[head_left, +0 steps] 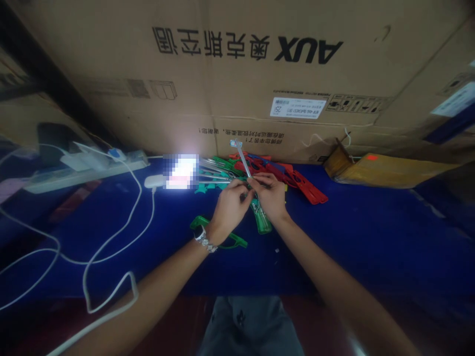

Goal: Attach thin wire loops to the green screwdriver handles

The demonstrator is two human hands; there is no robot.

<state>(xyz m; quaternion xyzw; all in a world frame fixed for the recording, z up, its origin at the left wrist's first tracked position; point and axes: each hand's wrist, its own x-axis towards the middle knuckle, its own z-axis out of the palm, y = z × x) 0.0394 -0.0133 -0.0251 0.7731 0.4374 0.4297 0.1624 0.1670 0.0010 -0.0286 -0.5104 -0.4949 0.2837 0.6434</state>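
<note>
My right hand is closed around a thin silver metal rod, which slants up and away from me. Below the fingers, a green plastic handle-like piece points back toward me, seemingly in line with the rod. My left hand meets the right one, its fingertips pinched at the same spot; whatever they grip is hidden. Under my left wrist lies a green plastic frame. Just beyond both hands is a pile of red plastic pieces, green pieces and several metal rods.
A big cardboard box walls off the back of the blue table. On the left are a bright, blurred-out screen, a power strip and looping white cables. A yellow-brown package lies at right.
</note>
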